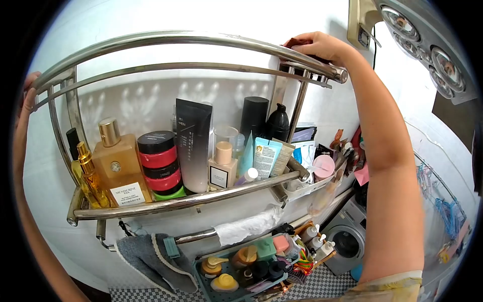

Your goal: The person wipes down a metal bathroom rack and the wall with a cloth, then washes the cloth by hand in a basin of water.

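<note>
My right hand (319,46) is at the right end of the top bar of a metal wall rack (186,39), its fingers closed on something dark red-brown, too hidden to name. At the far left edge, my left hand (27,98) is wrapped round the left end of the rack's upper rails. On the shelf below stand a large amber bottle (121,161) with a gold cap, a slim gold spray bottle (90,176), stacked red and black jars (160,163), a dark grey tube (193,146), a foundation bottle (222,166), a light blue tube (266,157) and black bottles (254,117).
Under the rack hang a grey towel (153,261) and a white cloth (249,226) on a bar. A teal basket (201,282) of toiletries stands lower, near a washing machine (347,241). Heat lamps (400,22) are at upper right, blue hangers (449,216) at far right.
</note>
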A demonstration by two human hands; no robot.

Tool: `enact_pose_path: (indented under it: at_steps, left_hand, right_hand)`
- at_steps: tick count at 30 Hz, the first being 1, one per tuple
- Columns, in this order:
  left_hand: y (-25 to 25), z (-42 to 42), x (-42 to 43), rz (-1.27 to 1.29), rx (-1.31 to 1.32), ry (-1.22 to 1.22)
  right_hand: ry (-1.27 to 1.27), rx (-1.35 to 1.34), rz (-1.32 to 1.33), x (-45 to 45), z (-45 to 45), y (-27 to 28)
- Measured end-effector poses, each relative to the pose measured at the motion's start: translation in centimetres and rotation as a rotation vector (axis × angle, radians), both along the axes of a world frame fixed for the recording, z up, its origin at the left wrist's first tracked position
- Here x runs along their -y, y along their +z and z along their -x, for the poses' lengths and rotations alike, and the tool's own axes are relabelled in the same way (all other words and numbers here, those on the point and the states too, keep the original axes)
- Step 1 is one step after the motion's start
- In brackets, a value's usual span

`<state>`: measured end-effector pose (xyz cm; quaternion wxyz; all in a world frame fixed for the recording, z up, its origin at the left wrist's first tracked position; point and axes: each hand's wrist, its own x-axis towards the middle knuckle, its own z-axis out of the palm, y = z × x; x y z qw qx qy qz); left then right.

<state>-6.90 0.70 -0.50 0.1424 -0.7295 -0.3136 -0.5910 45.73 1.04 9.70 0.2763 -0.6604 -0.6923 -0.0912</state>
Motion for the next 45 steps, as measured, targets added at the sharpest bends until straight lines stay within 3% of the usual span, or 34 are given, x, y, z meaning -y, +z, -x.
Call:
enact_pose_path:
  at_steps: [2,4,9,12,16,18,25,27,30,34,38,45]
  left_hand:
    - [0.0,0.0,0.0,-0.013,-0.015,0.033]
    - [0.2,0.2,-0.2,-0.017,-0.041,0.021]
    - [0.5,0.6,-0.4,-0.147,-0.156,0.133]
    - [0.5,0.7,-0.6,-0.15,-0.158,0.094]
    - [0.1,-0.2,0.2,-0.051,-0.048,0.068]
    - [0.2,-0.3,0.2,-0.053,-0.042,0.061]
    - [-0.3,0.9,-1.0,-0.125,-0.081,0.095]
    - [-1.3,2.4,-3.1,-0.087,-0.021,0.373]
    - [-1.2,2.3,-2.7,-0.113,-0.048,0.344]
    - [-1.2,2.5,-3.1,-0.089,-0.029,0.251]
    - [-1.3,2.5,-3.4,-0.147,-0.015,0.281]
    - [-1.3,2.6,-3.3,-0.125,-0.033,0.279]
  right_hand:
    - [0.061,-0.07,0.016,0.3,-0.1,0.0]
    - [-0.035,0.21,0.014,1.0,1.8,0.0]
    - [-0.085,0.361,0.14,2.8,3.3,1.5]
    - [-0.076,0.375,0.269,5.0,3.8,2.5]
    - [-0.176,0.425,0.248,8.0,5.1,2.6]
    - [-0.178,0.575,0.243,7.0,5.4,2.5]
    - [-0.082,0.536,0.194,0.5,4.3,1.5]
    - [-0.05,0.492,0.127,-0.3,4.3,1.3]
    - [-0.075,0.374,0.234,-0.1,4.2,1.5]
    - [-0.06,0.446,0.21,1.2,3.9,1.7]
    - [-0.201,0.46,0.239,4.3,5.6,1.9]
    - [-0.023,0.379,0.137,-0.7,2.7,1.4]
